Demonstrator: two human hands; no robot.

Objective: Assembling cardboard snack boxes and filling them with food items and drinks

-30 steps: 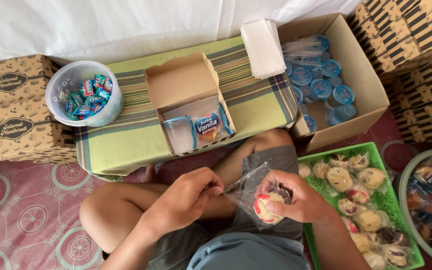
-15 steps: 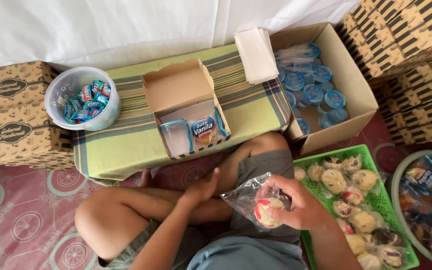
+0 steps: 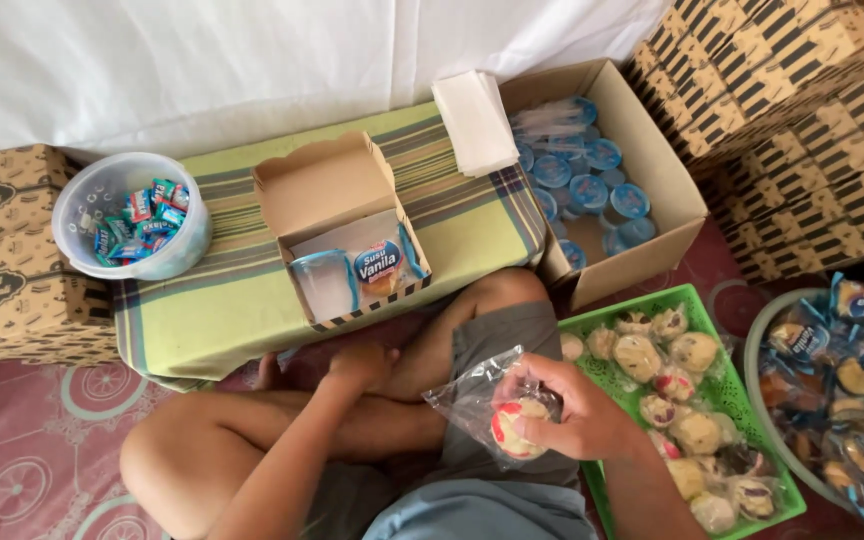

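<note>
- A round cake [image 3: 514, 428] with a red-and-cream top, wrapped in a clear crinkled bag [image 3: 472, 400], is gripped by the right hand [image 3: 572, 410]; its fingers are curled around the cake above the lap.
- The left hand [image 3: 357, 362] is laid loosely curled on the crossed leg, holding nothing, just below the table edge.
- A green plastic basket [image 3: 592, 330] is set just beside the right hand; over a dozen bagged round cakes [image 3: 697, 432], pale and brown, are heaped in it, too overlapped for an exact count.
- At the right edge a round grey basin [image 3: 758, 380] is seen, filled with clear packets [image 3: 842, 395] showing blue print and brown contents; the number cannot be told.
- A low table covered by a green striped cloth [image 3: 232, 290] carries three things: one open brown cardboard box [image 3: 327, 190], one clear tub [image 3: 177, 262], one stack of white folded sheets [image 3: 474, 120].
- Inside the open box one clear cup [image 3: 324, 282] with a blue rim and one small packet [image 3: 379, 262] with a blue round label are placed.
- The tub holds many small blue-and-red wrapped sweets [image 3: 137, 222].
- To the right, one larger cardboard carton [image 3: 652, 170] holds around ten sealed cups with blue lids [image 3: 592, 185].
- Brown printed boxes [image 3: 2, 250] are stacked at the left, striped ones [image 3: 802, 120] at the far right.
</note>
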